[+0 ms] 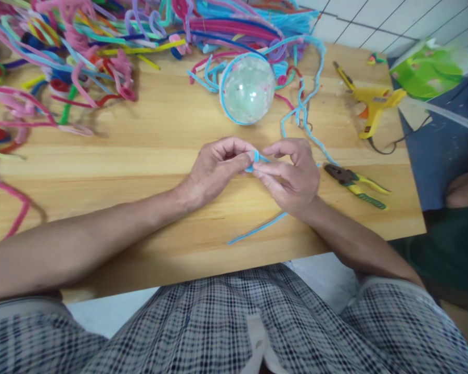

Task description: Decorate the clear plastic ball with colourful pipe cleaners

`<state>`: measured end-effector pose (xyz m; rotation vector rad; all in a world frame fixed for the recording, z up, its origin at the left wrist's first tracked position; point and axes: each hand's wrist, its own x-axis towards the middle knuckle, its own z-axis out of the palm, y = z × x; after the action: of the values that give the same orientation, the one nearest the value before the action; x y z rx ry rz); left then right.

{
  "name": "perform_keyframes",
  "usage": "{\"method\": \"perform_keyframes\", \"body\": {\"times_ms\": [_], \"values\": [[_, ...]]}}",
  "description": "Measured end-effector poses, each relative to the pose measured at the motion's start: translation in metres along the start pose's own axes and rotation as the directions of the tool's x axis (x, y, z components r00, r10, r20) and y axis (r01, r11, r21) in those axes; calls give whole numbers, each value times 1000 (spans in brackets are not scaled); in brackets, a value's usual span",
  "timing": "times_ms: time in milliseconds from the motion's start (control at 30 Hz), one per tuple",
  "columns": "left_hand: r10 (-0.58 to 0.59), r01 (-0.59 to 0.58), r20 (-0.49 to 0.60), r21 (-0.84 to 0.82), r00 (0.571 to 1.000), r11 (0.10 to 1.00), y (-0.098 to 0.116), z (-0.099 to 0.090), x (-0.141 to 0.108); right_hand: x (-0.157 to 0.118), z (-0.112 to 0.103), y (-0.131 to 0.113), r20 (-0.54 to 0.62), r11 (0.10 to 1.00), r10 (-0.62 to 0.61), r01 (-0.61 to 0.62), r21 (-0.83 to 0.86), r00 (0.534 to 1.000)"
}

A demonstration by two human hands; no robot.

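Between my hands is a small bent piece of blue pipe cleaner [256, 156]. My left hand [222, 166] pinches it with thumb and index finger. From the other side, the fingertips of my right hand [292, 174] close on the same piece, with the index finger partly raised. A straight blue pipe cleaner [257, 228] lies on the table below my right hand, its upper end hidden behind that hand. Beyond my hands sits a clear plastic ball [249, 88] with a blue pipe cleaner around its rim.
Pliers with yellow-green handles [356, 186] lie right of my right hand, near a yellow glue gun [376, 104] with a cord. Long blue pipe cleaners [315, 93] trail behind. Colourful pipe cleaners [62, 62] cover the back left of the wooden table [159, 140]. Another person's arm [466, 189] shows at right.
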<state>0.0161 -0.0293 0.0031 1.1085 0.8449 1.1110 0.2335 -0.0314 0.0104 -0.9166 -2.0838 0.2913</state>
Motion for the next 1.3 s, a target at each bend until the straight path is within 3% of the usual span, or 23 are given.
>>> {"method": "perform_keyframes", "body": {"times_ms": [233, 467, 800, 1067, 1300], "values": [[-123, 131, 58, -164, 991, 978, 0, -1, 4, 0, 1, 0, 21, 998, 58, -58, 16, 998], [-223, 230, 55, -199, 973, 953, 7, 1, 4, -2, 2, 4, -26, 996, -84, 84, -14, 996], [-245, 247, 43, -251, 969, 936, 5, 0, 5, -7, 6, 12, 71, 997, 50, -54, 51, 996], [-245, 255, 71, -231, 967, 939, 6, 0, 3, -5, 3, 12, 93, 997, -45, 50, -57, 995], [-231, 240, 67, -199, 971, 950, 1, 0, 3, -6, 10, 13, 109, 999, -18, 23, -48, 994]]}}
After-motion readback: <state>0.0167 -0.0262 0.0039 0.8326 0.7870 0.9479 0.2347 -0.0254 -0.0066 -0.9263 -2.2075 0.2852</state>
